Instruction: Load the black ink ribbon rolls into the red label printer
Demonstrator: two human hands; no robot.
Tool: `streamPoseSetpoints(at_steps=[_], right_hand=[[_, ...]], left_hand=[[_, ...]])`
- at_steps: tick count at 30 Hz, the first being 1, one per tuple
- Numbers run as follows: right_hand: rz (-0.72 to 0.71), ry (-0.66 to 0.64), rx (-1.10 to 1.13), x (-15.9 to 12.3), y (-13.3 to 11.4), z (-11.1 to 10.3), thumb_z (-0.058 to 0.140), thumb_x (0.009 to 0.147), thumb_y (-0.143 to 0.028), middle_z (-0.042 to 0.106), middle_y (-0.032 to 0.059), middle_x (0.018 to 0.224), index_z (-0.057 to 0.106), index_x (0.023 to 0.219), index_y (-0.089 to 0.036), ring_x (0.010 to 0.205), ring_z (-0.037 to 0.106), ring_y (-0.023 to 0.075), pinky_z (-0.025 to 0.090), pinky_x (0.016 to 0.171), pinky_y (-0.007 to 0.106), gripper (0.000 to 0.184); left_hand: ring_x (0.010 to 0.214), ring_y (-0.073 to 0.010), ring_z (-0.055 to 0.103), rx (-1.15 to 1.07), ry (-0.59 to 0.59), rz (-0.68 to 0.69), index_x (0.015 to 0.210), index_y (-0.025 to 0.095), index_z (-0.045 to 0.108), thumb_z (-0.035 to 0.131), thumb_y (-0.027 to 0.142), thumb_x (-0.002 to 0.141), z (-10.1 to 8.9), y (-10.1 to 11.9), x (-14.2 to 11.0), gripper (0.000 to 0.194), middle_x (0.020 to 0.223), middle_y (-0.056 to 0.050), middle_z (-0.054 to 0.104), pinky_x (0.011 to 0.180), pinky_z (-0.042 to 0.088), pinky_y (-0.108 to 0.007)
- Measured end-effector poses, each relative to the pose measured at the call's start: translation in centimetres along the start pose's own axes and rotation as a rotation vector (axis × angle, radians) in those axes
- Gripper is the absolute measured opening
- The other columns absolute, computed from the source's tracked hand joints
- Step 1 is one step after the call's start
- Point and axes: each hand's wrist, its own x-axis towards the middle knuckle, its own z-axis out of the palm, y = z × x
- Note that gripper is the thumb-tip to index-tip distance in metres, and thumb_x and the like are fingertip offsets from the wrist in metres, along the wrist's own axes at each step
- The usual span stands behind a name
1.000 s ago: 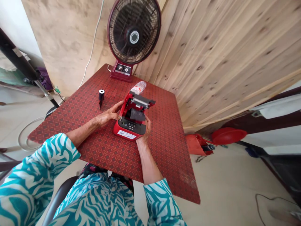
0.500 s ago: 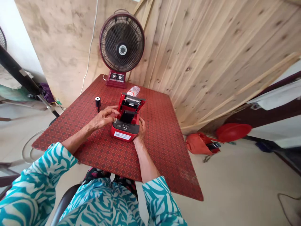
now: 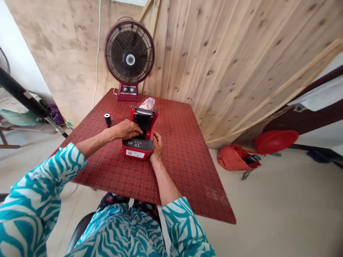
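Clasping a red printer (image 3: 139,142): right hand (image 3: 157,145) at its side, left hand (image 3: 125,129) curled inside (white sticker (image 3: 135,154) unreadable).

- Two bare hands: the left hand (image 3: 125,129) and the right hand (image 3: 157,146)
- One red label printer (image 3: 138,151), lid up, mid-table
- One small black roll (image 3: 107,119), upright, left of the printer
- One clear plastic bottle (image 3: 147,103), lying just beyond the printer
- One red patterned table (image 3: 187,178)
- Two fans: one maroon desk fan (image 3: 129,51) at the table's far edge, and part of a second fan (image 3: 3,60) at far left
- One red basin (image 3: 276,141) on the floor, right
- One red bag (image 3: 232,159) beside it, nearer the table
- One white cable (image 3: 97,60) on the far wall
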Motion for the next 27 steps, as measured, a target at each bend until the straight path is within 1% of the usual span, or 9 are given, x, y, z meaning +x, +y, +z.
streamPoseSetpoints(at_steps=[2,4,7,10,15,18,23,25,27], right_hand=[[0.002,0.001,0.002,0.0,0.0,0.1,0.053,0.083,-0.041,0.072,0.0042,0.111,0.066,0.112,-0.022,0.109,0.063,0.0200,0.049,0.099,0.039,0.036],[0.006,0.006,0.008,0.0,0.0,0.1,0.053,0.083,-0.040,0.072,0.0041,0.112,0.067,0.111,-0.022,0.109,0.063,0.0199,0.049,0.100,0.039,0.036],[0.012,0.017,0.018,-0.1,0.0,0.3,0.053,0.083,-0.040,0.072,0.0039,0.112,0.067,0.111,-0.022,0.110,0.062,0.0198,0.048,0.100,0.039,0.036],[0.008,0.009,0.027,0.0,0.0,0.3,0.054,0.083,-0.040,0.072,0.0038,0.113,0.067,0.111,-0.022,0.110,0.062,0.0196,0.049,0.100,0.038,0.035],[0.008,0.011,0.051,0.1,-0.2,0.3,0.055,0.081,-0.040,0.073,0.0036,0.109,0.067,0.108,-0.023,0.107,0.063,0.0199,0.048,0.102,0.040,0.035],[0.012,0.014,0.074,0.1,-0.4,0.4,0.055,0.079,-0.041,0.072,0.0042,0.108,0.067,0.107,-0.022,0.104,0.064,0.0203,0.047,0.102,0.042,0.036],[0.020,0.018,0.068,0.0,-0.7,0.4,0.056,0.078,-0.042,0.072,0.0045,0.108,0.066,0.106,-0.022,0.103,0.064,0.0202,0.047,0.101,0.041,0.037],[0.023,0.023,0.058,-0.1,-0.8,0.3,0.056,0.078,-0.043,0.072,0.0045,0.108,0.066,0.107,-0.022,0.104,0.063,0.0202,0.048,0.100,0.041,0.037],[0.023,0.015,0.054,-0.1,-0.8,0.2,0.056,0.078,-0.042,0.072,0.0045,0.108,0.066,0.108,-0.022,0.103,0.064,0.0201,0.049,0.098,0.040,0.037]], left_hand=[[0.107,-0.0194,0.069,0.073,-0.105,-0.063,0.114,0.027,0.074,0.058,0.020,0.088,-0.5,0.2,1.1,0.031,0.118,-0.003,0.074,0.090,0.049,-0.026],[0.108,-0.0218,0.068,0.159,-0.181,-0.138,0.116,0.029,0.072,0.064,0.025,0.085,-0.8,0.8,2.2,0.032,0.118,-0.002,0.074,0.086,0.050,-0.026],[0.108,-0.0257,0.069,0.283,-0.227,-0.211,0.117,0.028,0.072,0.069,0.026,0.081,-0.9,2.1,3.3,0.036,0.118,-0.006,0.073,0.084,0.052,-0.029],[0.107,-0.0294,0.069,0.380,-0.211,-0.251,0.116,0.021,0.071,0.068,0.019,0.081,-0.4,3.2,4.0,0.036,0.116,-0.013,0.073,0.085,0.053,-0.033],[0.109,-0.0328,0.069,0.458,-0.217,-0.225,0.118,0.012,0.068,0.060,0.011,0.086,0.3,3.8,4.2,0.034,0.118,-0.019,0.071,0.084,0.054,-0.037],[0.108,-0.0321,0.069,0.444,-0.215,-0.204,0.119,0.013,0.068,0.060,0.015,0.087,-0.2,3.4,3.9,0.033,0.118,-0.017,0.071,0.083,0.054,-0.037],[0.111,-0.0267,0.067,0.339,-0.181,-0.188,0.120,0.022,0.067,0.060,0.027,0.088,-1.6,2.8,2.5,0.033,0.121,-0.008,0.071,0.080,0.052,-0.031],[0.110,-0.0253,0.067,0.288,-0.145,-0.163,0.119,0.022,0.067,0.061,0.028,0.086,-2.1,3.0,1.5,0.033,0.121,-0.008,0.071,0.080,0.051,-0.030],[0.106,-0.0239,0.068,0.209,-0.066,-0.126,0.117,0.021,0.068,0.063,0.027,0.084,-2.8,3.1,0.2,0.035,0.118,-0.007,0.071,0.080,0.051,-0.029]])
